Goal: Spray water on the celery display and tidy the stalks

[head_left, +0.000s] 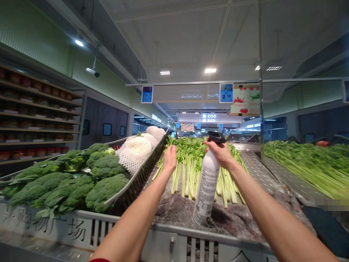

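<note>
My right hand (221, 154) grips a white spray bottle (206, 187) near its black spray head (216, 137). The bottle leans slightly, and its printed side faces me. Behind it lies a spread of celery (188, 174), stalk ends toward me and leaves at the back. At the left edge of the celery is my left hand (170, 158), seen from its side. It looks open with nothing visible in it; its fingers are partly hidden, and I cannot tell whether it touches the leaves.
Heaped broccoli (71, 182) and white net-wrapped produce (139, 147) lie on the left, beside a slatted divider (141, 174). A grey slotted edge (163, 243) runs along the front. To the right stand a mirror (297, 120) and a dark flat object (324, 227). Price signs (226, 93) hang above.
</note>
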{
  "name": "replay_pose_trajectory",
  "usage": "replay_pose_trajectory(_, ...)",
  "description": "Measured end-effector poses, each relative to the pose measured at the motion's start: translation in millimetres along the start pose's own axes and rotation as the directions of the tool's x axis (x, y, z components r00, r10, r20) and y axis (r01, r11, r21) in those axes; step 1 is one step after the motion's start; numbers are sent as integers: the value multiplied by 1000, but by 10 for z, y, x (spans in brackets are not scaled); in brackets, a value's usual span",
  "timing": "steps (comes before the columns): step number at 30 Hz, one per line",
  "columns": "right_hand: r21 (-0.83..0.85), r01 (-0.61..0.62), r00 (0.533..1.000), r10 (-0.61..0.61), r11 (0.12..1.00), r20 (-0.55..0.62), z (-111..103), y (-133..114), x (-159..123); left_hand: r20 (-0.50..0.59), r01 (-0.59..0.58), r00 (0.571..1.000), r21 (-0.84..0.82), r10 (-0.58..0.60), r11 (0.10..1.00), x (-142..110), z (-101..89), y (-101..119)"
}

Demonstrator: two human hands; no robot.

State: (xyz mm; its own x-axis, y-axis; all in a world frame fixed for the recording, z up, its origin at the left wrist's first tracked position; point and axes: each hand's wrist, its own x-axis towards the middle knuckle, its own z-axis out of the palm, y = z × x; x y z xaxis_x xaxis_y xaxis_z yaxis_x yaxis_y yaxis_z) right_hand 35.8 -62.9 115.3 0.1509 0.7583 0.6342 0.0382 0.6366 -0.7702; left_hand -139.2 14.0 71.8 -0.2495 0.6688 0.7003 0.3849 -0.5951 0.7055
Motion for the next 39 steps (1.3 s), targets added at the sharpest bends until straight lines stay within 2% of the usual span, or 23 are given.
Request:
replay_pose_trajectory(5,88,46,997,-41,995,-67,-195,12,-86,12,-15,1000,-11,16,1000,-16,52,24)
replay_pose_trajectory(10,137,58,997,-51,989,-50,-240,70,-72,16,-18,1000,-10,19,1000,-21,85,50)
replay_pose_trajectory(14,134,58,995,-46,989,-87,-273,92,-37,30,-17,999,-8,17,1000,-40,83,75)
replay_pose_trajectory(20,110,106,980,-86,988,-177,-422,-104,-48,27,-18,999,-13,19,1000,-48,39,117)
replay_pose_trajectory(23,51,84,974,-72,995,-214,-515,-191,-54,30,-18,999,-3,18,1000,-45,28,142)
replay_pose_trajectory(27,-29,12,972,-19,1000,-234,-600,-158,-50,43,-7,999,-16,8,1000,-49,66,151)
replay_pose_trajectory(33,-20,-9,941,2,1000,-338,-717,-31,-24,73,-22,997,-46,25,999,-70,164,172)
replay_pose_trajectory(39,-9,-3,914,-1,1000,-405,-788,-48,-85,76,-25,997,-48,29,999,-78,243,188)
